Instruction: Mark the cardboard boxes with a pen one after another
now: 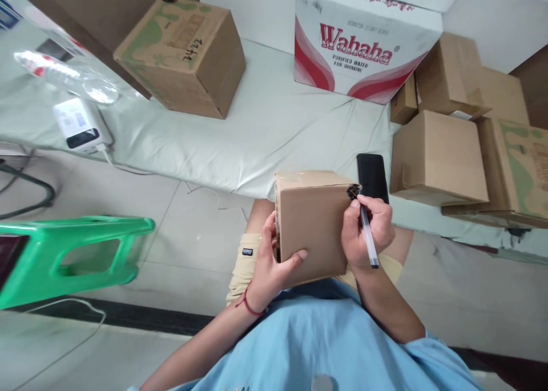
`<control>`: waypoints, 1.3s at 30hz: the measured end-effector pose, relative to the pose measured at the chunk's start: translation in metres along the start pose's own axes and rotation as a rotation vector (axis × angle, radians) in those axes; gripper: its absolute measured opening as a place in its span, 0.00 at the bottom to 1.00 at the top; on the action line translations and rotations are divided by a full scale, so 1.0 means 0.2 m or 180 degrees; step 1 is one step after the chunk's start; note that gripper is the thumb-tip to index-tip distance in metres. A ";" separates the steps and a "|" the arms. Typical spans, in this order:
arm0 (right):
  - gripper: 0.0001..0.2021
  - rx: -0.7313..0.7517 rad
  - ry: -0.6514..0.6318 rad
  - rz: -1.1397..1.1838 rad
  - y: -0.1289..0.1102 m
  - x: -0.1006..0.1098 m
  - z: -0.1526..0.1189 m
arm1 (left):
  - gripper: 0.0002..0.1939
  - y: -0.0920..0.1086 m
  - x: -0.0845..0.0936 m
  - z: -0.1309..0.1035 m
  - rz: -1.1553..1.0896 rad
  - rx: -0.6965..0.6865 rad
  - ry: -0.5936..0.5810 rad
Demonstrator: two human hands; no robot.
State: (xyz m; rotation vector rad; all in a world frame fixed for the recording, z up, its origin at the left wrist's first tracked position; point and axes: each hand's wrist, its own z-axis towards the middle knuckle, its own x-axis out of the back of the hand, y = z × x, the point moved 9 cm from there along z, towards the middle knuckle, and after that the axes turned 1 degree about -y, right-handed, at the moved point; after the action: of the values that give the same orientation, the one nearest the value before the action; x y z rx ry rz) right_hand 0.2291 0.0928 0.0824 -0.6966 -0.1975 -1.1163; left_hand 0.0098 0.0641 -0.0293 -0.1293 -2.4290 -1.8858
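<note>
A small brown cardboard box (314, 225) rests on my lap, slightly tilted. My left hand (278, 260) grips its left side, thumb on the front face and fingers round the edge. In my right hand (368, 228) is a pen (369, 240) with a clear barrel and dark end, pinched between thumb and fingers. The pen's tip is at the box's upper right corner, where a black scribbled patch (353, 192) shows. The heel of the right hand lies against the box's right side. Just behind that hand, a black phone (371, 174) lies on the bed's edge.
A pale green sheet (274, 117) covers the surface ahead. On it stand a printed carton (184, 54), a white Wahaba-style water carton (363, 43), several brown boxes (440, 157), a white power bank (81, 125) and a plastic bottle (64, 77). A green stool (77, 254) is at left.
</note>
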 end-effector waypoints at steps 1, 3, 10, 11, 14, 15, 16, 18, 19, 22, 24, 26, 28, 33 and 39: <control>0.05 -0.0018 0.0003 -0.0016 0.00 0.01 0.00 | 0.50 0.00 0.00 0.00 0.0019 0.0012 0.0019; 0.04 -0.0115 -0.0050 0.0025 -0.01 0.02 0.00 | 0.50 0.01 0.01 0.01 0.0014 0.0074 0.0054; 0.07 -0.0129 -0.0302 0.0054 0.10 0.10 0.03 | 0.44 -0.07 0.02 0.02 -0.1397 0.0838 -0.0002; 0.08 -0.0029 -0.0507 -0.0022 0.14 0.06 0.05 | 0.43 -0.10 0.03 0.01 -0.1591 0.1035 0.0001; 0.13 0.0299 -0.1465 -0.0316 0.26 -0.15 0.07 | 0.41 -0.18 0.09 -0.02 -0.1937 0.1622 0.0120; 0.15 0.0386 -0.1814 -0.0476 0.29 -0.23 0.06 | 0.41 -0.19 0.12 -0.03 -0.2011 0.1757 0.0174; 0.16 0.0456 -0.2134 -0.0661 0.31 -0.31 0.05 | 0.40 -0.20 0.15 -0.03 -0.2075 0.1839 0.0221; 0.18 0.0510 -0.2669 -0.0989 0.33 -0.45 0.02 | 0.38 -0.20 0.19 -0.04 -0.2146 0.1873 0.0300; 0.19 0.0526 -0.2864 -0.1087 0.33 -0.51 0.02 | 0.37 -0.19 0.21 -0.04 -0.2158 0.1869 0.0332; 0.20 0.0532 -0.3103 -0.1181 0.30 -0.62 0.03 | 0.34 -0.20 0.24 -0.06 -0.2155 0.1903 0.0390; 0.24 0.0360 -0.2992 -0.1233 0.33 -0.60 0.06 | 0.33 -0.21 0.24 -0.08 -0.2140 0.1885 0.0333; 0.28 -0.0014 -0.2724 -0.1354 0.42 -0.52 0.06 | 0.33 -0.22 0.23 -0.09 -0.2132 0.1789 0.0190; 0.34 -0.0481 -0.2463 -0.1502 0.53 -0.40 0.03 | 0.35 -0.22 0.21 -0.09 -0.2151 0.1700 0.0028; 0.40 -0.1102 -0.2380 -0.1645 0.65 -0.26 -0.16 | 0.37 -0.23 0.17 -0.05 -0.2071 0.1789 -0.0113; 0.45 -0.1617 -0.2108 -0.1743 0.69 -0.27 -0.11 | 0.46 -0.09 0.11 0.03 -0.1733 0.1429 -0.0180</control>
State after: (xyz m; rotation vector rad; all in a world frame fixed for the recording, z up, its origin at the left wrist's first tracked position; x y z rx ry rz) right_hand 0.3209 0.1551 -0.0174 -1.5246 -0.7156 -1.4384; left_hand -0.0149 0.0655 -0.0456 0.5589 -3.0780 -1.4177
